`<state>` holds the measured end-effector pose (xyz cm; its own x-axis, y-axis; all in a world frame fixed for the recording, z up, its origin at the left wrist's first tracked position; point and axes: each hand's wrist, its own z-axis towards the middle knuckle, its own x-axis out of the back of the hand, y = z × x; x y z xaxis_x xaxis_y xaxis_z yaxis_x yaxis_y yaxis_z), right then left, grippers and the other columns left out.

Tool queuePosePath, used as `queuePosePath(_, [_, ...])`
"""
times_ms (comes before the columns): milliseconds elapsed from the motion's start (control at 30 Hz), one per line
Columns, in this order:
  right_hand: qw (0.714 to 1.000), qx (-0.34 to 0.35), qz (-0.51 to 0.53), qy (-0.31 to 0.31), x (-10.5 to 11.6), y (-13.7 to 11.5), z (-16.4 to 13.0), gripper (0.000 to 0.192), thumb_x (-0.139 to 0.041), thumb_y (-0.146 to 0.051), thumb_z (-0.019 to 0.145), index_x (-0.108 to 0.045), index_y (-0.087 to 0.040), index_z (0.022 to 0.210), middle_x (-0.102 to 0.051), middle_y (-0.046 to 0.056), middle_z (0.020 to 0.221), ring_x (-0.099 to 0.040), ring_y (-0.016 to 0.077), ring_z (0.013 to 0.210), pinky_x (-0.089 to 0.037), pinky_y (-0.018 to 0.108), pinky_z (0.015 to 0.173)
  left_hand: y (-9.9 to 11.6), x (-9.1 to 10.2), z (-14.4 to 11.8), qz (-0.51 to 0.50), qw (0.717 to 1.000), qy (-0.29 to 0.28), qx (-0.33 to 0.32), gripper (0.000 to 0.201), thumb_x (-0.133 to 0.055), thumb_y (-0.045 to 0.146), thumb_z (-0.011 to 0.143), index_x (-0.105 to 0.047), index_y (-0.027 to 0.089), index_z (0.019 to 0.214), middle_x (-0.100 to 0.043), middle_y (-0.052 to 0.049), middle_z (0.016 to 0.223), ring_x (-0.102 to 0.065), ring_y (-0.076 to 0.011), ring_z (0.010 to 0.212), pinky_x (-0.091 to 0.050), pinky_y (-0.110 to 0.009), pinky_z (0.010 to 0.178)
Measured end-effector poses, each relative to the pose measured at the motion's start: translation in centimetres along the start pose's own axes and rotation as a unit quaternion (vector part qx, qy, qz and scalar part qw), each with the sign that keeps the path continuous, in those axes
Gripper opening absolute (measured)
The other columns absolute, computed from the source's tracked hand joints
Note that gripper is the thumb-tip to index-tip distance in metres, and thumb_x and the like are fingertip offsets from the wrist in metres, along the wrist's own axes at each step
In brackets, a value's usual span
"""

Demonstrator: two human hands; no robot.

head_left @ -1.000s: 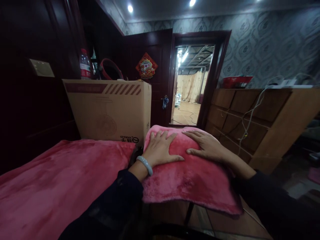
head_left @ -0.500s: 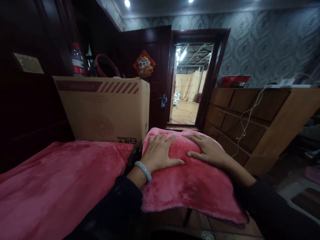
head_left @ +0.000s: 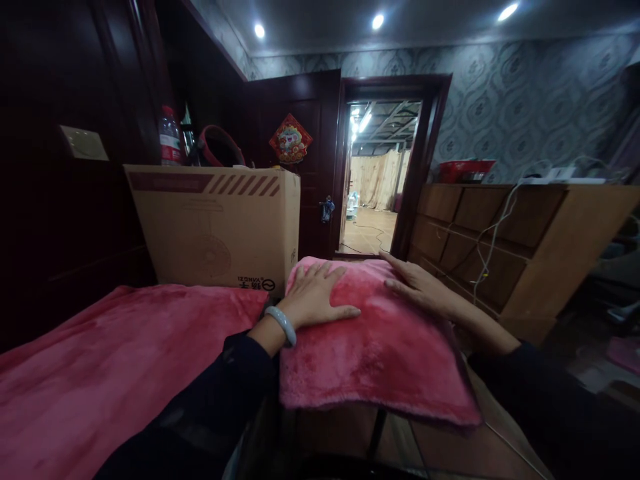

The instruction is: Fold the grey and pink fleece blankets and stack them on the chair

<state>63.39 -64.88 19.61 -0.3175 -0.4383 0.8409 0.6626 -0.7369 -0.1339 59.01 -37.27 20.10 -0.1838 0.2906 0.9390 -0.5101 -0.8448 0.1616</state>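
While both palms lie flat, nothing is gripped.
Left hand point(head_left: 314, 295) and right hand point(head_left: 417, 285), fingers spread, press the pink cloth point(head_left: 375, 347).

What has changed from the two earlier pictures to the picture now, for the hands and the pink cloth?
The right hand has slid outward, from the middle of the small pink cloth to its far right edge, fingers flat. The left hand stays flat on the cloth's left part. Nothing was grasped or released. The cardboard box and the large pink cloth are unchanged.
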Motion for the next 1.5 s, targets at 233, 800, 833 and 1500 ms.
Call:
queuePosePath(233, [0.996, 0.016, -0.089, -0.009, -1.2, -1.3, 0.5, 0.059, -0.026, -0.051, 0.104, -0.052, -0.021, 0.148, -0.053, 0.012, 0.15, -0.047, 0.0292, 0.142, -0.037, 0.058, 0.117, 3.2, -0.2, 1.1, 0.037, 0.996, 0.041, -0.066, 0.08, -0.044, 0.069, 0.094, -0.032, 0.021, 0.157, -0.037, -0.015, 0.162, -0.029, -0.0342, 0.151, -0.013, -0.066, 0.123])
queuePosePath(800, [0.996, 0.029, -0.081, 0.028, -4.4, -1.0, -0.2, 0.055, -0.028, -0.046, 0.105, -0.053, -0.021, 0.148, -0.057, 0.009, 0.148, -0.053, 0.0284, 0.137, -0.04, 0.055, 0.117, -2.4, -2.2, -0.5, 0.016, 0.995, 0.102, 0.014, 0.079, -0.057, 0.072, 0.086, -0.05, 0.021, 0.146, -0.053, -0.016, 0.146, -0.043, -0.0361, 0.139, -0.037, -0.058, 0.114])
queuePosePath(833, [0.996, 0.027, -0.079, 0.027, -4.5, -1.0, -0.2, 0.056, -0.027, -0.046, 0.105, -0.053, -0.021, 0.147, -0.056, 0.009, 0.148, -0.053, 0.028, 0.137, -0.04, 0.054, 0.117, -2.9, -2.4, -0.6, 0.004, 0.994, 0.109, 0.01, 0.079, -0.058, 0.071, 0.086, -0.049, 0.02, 0.146, -0.053, -0.016, 0.146, -0.043, -0.035, 0.139, -0.039, -0.056, 0.114])
queuePosePath(1500, [0.994, 0.034, -0.007, 0.104, 1.3, -5.4, -2.7, 0.055, -0.048, -0.045, 0.096, -0.056, -0.02, 0.144, -0.057, 0.016, 0.146, -0.051, 0.0364, 0.136, -0.043, 0.062, 0.112, -8.8, -1.2, -17.5, 0.062, 0.987, 0.044, 0.14, 0.064, -0.046, 0.054, 0.094, -0.044, 0.032, 0.154, -0.044, -0.005, 0.16, -0.038, -0.0296, 0.148, -0.03, -0.05, 0.122])
